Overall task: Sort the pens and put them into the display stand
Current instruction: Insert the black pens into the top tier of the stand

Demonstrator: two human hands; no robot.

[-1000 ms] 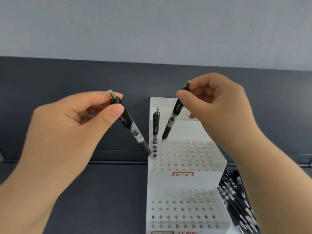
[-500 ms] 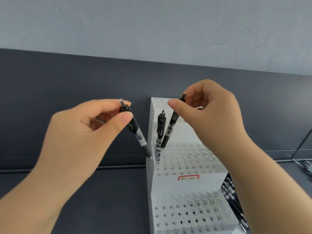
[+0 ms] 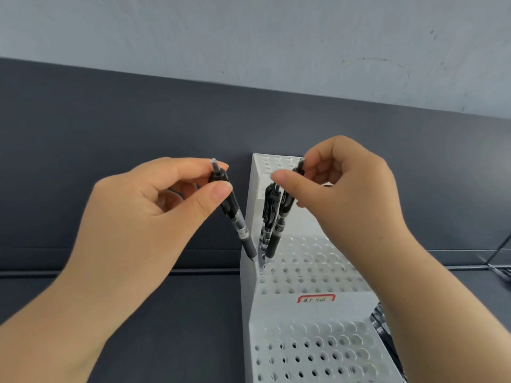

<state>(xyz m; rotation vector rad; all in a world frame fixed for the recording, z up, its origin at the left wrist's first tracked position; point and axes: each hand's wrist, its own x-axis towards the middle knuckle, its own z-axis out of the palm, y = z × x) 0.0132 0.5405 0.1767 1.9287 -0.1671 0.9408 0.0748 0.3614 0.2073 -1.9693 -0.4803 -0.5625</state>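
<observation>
A white stepped display stand (image 3: 315, 308) with rows of round holes stands in front of me. My left hand (image 3: 154, 217) pinches a black pen (image 3: 235, 214) near its clicker; the pen leans right, its tip at the left edge of the stand's middle tier. My right hand (image 3: 348, 197) pinches the top of a second black pen (image 3: 279, 230), whose tip sits at a hole in the same tier. A third black pen (image 3: 267, 217) stands in a hole between them, held by neither hand.
More black pens (image 3: 383, 324) lie in a pile on the dark table to the right of the stand, mostly hidden by my right forearm. A red-bordered label (image 3: 316, 299) sits on the stand's middle step. A dark panel and pale wall rise behind.
My right hand has lowered its pen until the tip reached a hole beside the standing pen. My left hand has brought its pen slightly closer to the stand.
</observation>
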